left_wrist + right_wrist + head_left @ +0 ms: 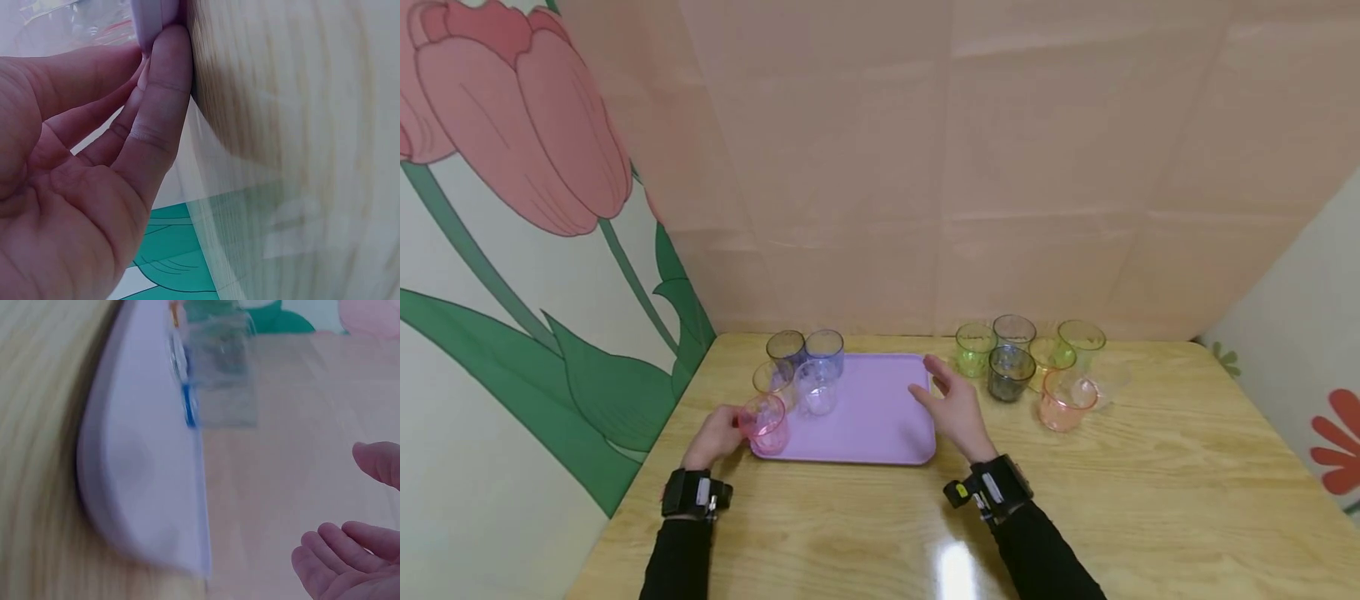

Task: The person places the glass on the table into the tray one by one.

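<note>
A lilac tray (872, 417) lies on the wooden table, seen edge-on in both wrist views. My left hand (715, 435) pinches the tray's left edge, thumb above and fingertips below in the left wrist view. Beside it on the tray stands a pink cup (765, 429). Behind that are a yellowish cup (773, 380), a clear cup (817, 390), a dark cup (786, 346) and a blue cup (825, 346). My right hand (958, 412) is near the tray's right edge, fingers apart, holding nothing. The right wrist view also shows its spread thumb and fingers.
Right of the tray stand a green cup (974, 354), a dark grey cup (1011, 379), a purple cup (1015, 329), a yellow cup (1051, 358), a yellow-green cup (1082, 337) and an orange cup (1065, 408). A beige-covered wall (940, 208) rises behind the table (1150, 500).
</note>
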Available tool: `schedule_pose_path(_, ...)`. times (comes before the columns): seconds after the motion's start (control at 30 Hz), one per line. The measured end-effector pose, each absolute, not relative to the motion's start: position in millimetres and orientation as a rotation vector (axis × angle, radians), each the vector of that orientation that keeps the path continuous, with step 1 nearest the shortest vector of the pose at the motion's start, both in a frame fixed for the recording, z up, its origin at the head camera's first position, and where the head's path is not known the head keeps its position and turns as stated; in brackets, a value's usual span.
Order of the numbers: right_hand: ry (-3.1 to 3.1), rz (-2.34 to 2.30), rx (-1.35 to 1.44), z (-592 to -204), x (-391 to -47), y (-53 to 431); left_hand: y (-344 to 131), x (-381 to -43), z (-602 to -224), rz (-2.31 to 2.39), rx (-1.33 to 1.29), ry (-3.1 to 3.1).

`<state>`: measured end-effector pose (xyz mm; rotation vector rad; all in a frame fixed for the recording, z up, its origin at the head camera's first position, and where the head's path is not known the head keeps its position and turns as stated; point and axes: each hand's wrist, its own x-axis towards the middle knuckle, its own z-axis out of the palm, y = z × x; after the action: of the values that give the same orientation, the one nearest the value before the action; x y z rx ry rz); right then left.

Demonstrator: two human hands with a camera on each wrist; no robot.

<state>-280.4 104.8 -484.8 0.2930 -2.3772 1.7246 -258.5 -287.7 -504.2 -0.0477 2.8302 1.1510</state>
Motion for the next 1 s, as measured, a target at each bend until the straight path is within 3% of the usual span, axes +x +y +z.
schedule_pose_path(1.0,-1.963,1.515,-0.199,-469.7,-288.8,256.0,-288.4,-259.7,-506.8,1.124,-0.002,2.857)
